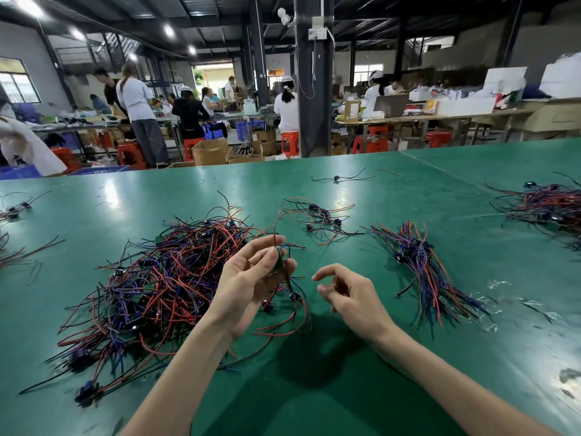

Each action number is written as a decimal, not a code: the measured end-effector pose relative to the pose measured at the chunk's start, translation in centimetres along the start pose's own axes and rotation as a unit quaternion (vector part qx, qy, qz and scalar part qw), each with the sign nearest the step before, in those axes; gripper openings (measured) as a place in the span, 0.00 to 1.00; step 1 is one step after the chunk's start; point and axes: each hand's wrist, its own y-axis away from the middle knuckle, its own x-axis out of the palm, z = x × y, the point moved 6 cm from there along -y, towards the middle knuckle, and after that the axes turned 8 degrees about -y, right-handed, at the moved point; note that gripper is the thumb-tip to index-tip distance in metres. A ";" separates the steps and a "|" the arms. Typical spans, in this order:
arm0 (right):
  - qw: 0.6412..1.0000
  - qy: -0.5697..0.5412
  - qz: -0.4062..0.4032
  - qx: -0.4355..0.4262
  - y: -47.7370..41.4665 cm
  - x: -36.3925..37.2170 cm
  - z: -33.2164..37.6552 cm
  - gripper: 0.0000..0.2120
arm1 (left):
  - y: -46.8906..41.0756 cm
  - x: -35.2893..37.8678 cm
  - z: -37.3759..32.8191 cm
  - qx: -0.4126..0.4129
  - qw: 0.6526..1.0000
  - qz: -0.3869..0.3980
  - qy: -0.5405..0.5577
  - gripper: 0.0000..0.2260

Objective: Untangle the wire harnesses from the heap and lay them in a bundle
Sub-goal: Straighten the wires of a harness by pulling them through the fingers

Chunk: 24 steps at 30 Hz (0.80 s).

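Note:
A big tangled heap of red, blue and black wire harnesses (151,287) lies on the green table at the left. My left hand (251,278) is raised beside the heap and pinches one harness (287,297) by its small green board, its wires dangling down to the table. To the right of that harness my right hand (349,294) hovers with loosely curled fingers and holds nothing. A straightened bundle of harnesses (421,265) lies further right.
A few loose harnesses (320,218) lie behind my hands, one more (338,178) near the far edge. Another heap (550,206) sits at the right edge, strays (12,212) at the left. Clear plastic scraps (500,284) lie near the bundle. People work at benches beyond the table (314,388).

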 end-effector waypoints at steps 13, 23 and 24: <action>0.974 -0.205 0.081 0.048 0.3 1.1 1.0 0.07 | 0.7 1.8 -0.9 0.152 0.944 -0.004 -0.294 0.09; 0.953 -0.282 0.065 0.094 -0.2 0.9 -0.3 0.08 | 2.0 4.1 2.2 0.241 0.784 0.042 -0.571 0.19; 0.953 -0.282 0.060 0.094 -0.3 0.9 -0.4 0.08 | 2.1 4.1 2.4 0.240 0.779 0.040 -0.578 0.20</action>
